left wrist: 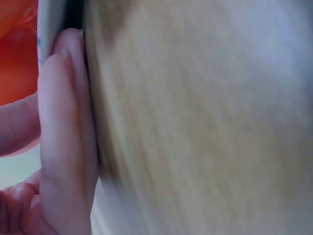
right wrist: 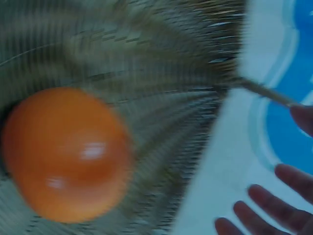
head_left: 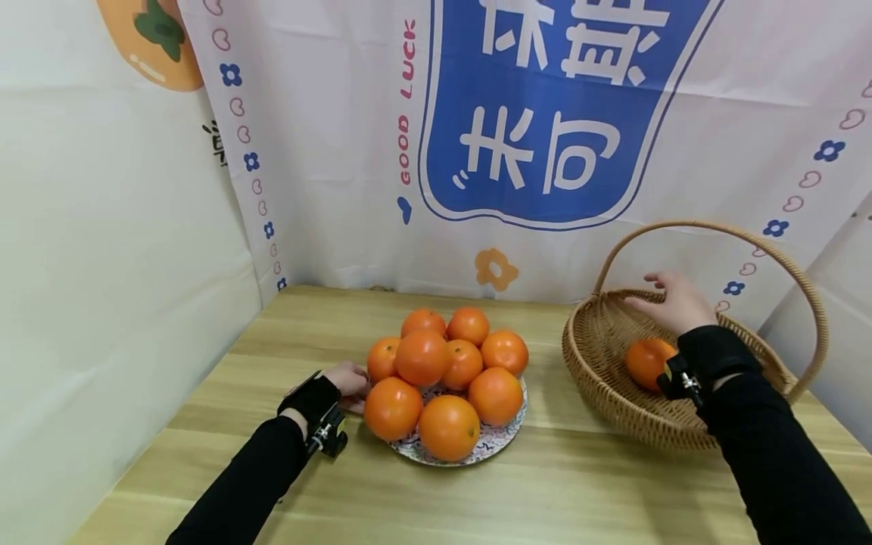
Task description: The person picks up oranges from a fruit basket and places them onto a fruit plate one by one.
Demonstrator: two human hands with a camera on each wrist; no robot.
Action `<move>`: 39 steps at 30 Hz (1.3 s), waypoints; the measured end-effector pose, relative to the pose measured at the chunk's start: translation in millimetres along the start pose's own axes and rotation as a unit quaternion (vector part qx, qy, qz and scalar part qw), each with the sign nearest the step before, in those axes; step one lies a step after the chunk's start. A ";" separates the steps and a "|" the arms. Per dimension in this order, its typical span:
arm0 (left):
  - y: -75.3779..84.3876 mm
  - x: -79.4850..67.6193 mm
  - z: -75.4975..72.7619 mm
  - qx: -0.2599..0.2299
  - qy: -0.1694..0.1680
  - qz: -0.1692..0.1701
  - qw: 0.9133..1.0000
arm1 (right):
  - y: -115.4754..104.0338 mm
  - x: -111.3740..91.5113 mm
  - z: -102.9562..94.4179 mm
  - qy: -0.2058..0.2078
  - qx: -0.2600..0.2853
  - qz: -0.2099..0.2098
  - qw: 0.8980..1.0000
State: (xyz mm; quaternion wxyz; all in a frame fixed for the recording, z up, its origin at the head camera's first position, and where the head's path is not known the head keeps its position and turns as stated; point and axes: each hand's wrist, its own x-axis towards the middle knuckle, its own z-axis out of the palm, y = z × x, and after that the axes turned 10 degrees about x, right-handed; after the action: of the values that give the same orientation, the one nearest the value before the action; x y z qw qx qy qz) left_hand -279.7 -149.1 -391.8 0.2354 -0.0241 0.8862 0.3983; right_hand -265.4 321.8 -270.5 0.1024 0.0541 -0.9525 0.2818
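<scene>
A patterned plate [head_left: 500, 441] heaped with several oranges [head_left: 449, 428] stands on the table. My left hand [head_left: 349, 384] holds the plate's left rim; in the left wrist view its fingers [left wrist: 61, 132] lie along the rim's underside, close to the tabletop. Above the wicker basket [head_left: 599, 378] at the right, my right hand [head_left: 674, 303] is raised with spread fingers and nothing in it. A single orange [right wrist: 68, 154] lies inside the basket, apart from the right hand. In the head view the right wrist partly covers that orange.
The basket's tall arched handle [head_left: 811, 303] rises behind and to the right of my right hand. A white printed cloth [head_left: 341, 189] hangs along the table's back edge. Wood-grain tabletop [head_left: 545, 484] lies in front of the plate and basket.
</scene>
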 end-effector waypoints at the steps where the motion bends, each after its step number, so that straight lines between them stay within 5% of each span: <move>1: -1.6 0.0 1.4 -0.001 0.000 -0.001 1.000 | 6.9 -0.9 6.3 0.006 -0.006 0.002 1.000; 4: -3.3 -0.9 4.1 -0.004 -0.009 -0.002 1.000 | 21.8 -4.2 21.7 -0.002 -0.033 0.014 0.999; 12: 2.4 2.1 -5.3 0.003 -0.016 -0.004 1.000 | 57.4 4.4 37.2 -0.100 -0.079 0.071 0.989; 19: 3.4 0.1 -6.6 0.000 -0.029 0.005 1.000 | 76.1 -5.0 35.9 -0.189 -0.048 0.134 0.972; 39: 1.9 -1.3 -3.0 0.006 -0.018 -0.008 1.000 | 48.3 -24.6 33.5 -0.190 -0.063 0.156 0.967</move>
State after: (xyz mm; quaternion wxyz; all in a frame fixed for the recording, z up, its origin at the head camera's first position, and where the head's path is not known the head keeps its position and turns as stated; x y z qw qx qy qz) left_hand -280.1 -150.1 -388.3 0.2546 -0.0227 0.8839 0.3917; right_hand -254.7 344.9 -328.9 -0.1229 -0.0492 -0.9668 0.2185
